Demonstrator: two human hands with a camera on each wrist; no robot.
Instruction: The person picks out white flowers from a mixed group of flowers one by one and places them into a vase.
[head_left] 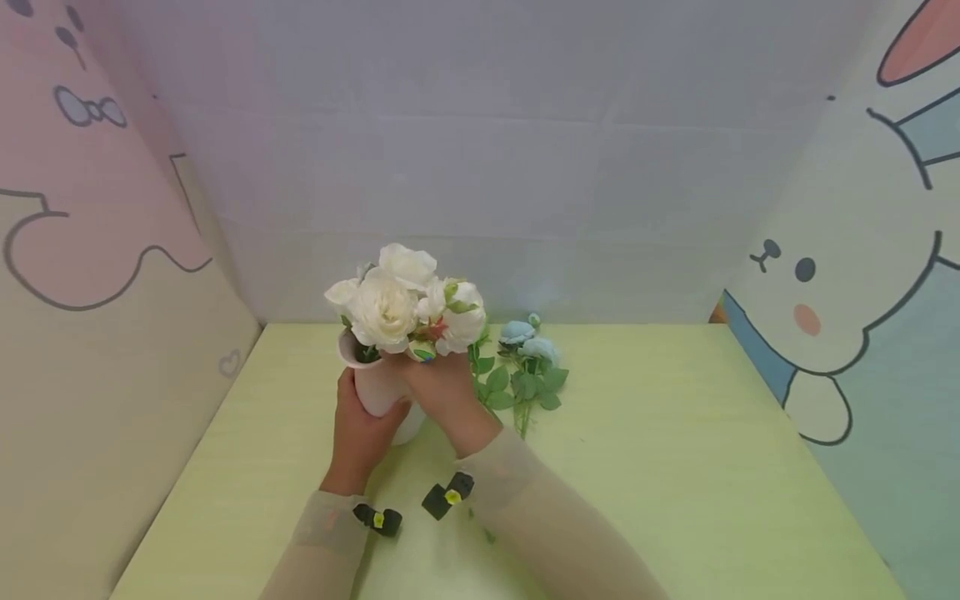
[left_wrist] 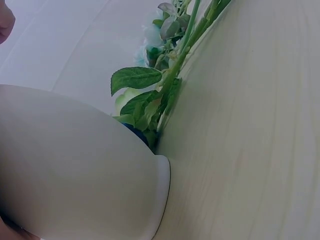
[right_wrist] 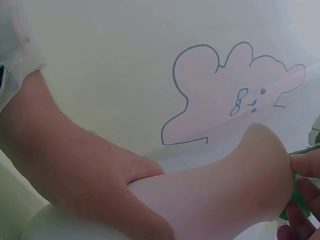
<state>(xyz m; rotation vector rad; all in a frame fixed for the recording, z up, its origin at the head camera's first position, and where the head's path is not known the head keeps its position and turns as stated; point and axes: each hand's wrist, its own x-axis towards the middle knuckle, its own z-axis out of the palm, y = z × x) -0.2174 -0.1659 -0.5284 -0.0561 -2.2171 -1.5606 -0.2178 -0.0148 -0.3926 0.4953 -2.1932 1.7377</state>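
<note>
A white vase (head_left: pixel 372 385) stands slightly tilted at the left of the table, its rim flared. My left hand (head_left: pixel 363 429) grips it round the body, thumb toward the right, as the right wrist view shows too. White artificial roses (head_left: pixel 384 312) cluster above the mouth. My right hand (head_left: pixel 448 398) is at the right side of the rim, its fingers (right_wrist: pixel 306 165) curled round green stems of the white roses. Its palm is hidden. In the left wrist view, the vase's base edge (left_wrist: pixel 162 190) sits at the table surface.
Light blue flowers (head_left: pixel 538 348) with green leaves (head_left: pixel 498 392) lie on the yellow-green table (head_left: pixel 660 450), right of the vase. Small green bits (head_left: pixel 489 536) lie near the right forearm. A plain back wall (head_left: pixel 480 183) and cartoon-printed side panels (head_left: pixel 817 300) surround the table.
</note>
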